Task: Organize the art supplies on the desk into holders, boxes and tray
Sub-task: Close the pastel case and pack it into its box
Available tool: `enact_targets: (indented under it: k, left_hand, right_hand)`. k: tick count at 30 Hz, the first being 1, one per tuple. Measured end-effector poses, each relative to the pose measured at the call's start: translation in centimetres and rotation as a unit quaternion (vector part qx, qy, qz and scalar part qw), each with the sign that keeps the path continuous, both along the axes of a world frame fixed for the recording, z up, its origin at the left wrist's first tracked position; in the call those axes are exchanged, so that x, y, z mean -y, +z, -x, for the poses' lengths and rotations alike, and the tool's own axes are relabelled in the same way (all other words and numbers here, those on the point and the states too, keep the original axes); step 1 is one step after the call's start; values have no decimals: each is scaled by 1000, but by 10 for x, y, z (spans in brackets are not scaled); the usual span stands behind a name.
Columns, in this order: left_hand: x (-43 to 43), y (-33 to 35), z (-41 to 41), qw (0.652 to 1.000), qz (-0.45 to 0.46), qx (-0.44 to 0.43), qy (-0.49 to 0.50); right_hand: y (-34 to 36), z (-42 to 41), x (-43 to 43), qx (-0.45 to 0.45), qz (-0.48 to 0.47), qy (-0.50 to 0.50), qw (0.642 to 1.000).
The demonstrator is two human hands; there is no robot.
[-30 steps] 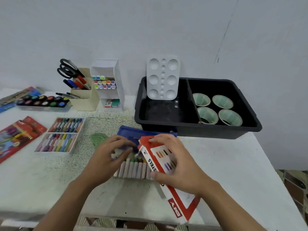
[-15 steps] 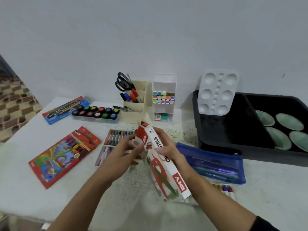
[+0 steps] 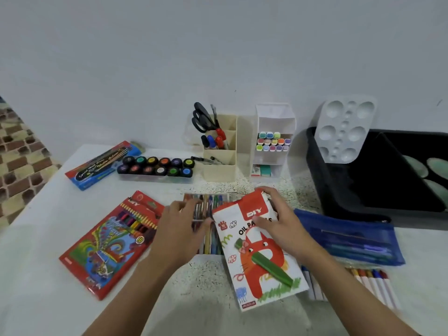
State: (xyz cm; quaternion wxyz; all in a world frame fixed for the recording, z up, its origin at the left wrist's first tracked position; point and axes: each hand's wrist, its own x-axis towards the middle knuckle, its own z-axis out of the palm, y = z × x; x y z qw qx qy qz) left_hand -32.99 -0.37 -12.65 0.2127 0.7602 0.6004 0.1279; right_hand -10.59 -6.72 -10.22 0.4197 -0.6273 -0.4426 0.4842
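My right hand grips the top end of the red-and-white oil pastels box, which lies face up on the white desk with its cat picture showing. To its left, my left hand pinches the near edge of the open white tray of oil pastels, covering most of it. A row of white markers lies loose at the right, partly hidden by my right forearm.
A red coloured-pencil box lies at the left. Behind are a brush pack, a row of paint pots, a beige holder with scissors and markers and a white marker organiser. A blue mesh pouch lies by the black tray holding a palette.
The view has swung left. The oil pastels box went from upright in my right hand to lying flat, face up, beside the pastel tray. My left hand moved onto that tray.
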Motion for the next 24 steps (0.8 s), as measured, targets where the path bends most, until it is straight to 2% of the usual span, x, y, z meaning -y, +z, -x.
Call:
enact_targets:
  k: [3, 5, 9, 14, 24]
  left_hand:
    - [3, -11, -9, 994, -21, -99, -47]
    - [1, -19, -17, 989, -28, -133, -50]
    - [-12, -21, -23, 988, -19, -145, -39]
    - [-20, -20, -34, 986, 26, -163, -21]
    - [-26, -17, -47, 977, 33, -209, -26]
  right_hand:
    - [-6, -1, 5, 58, 7, -1, 998]
    - [-9, -7, 6, 86, 11, -10, 996]
    - [-12, -20, 4, 108, 10, -21, 994]
    - [-20, -29, 4, 139, -55, -33, 988]
    - [-33, -45, 15, 213, -74, -34, 974]
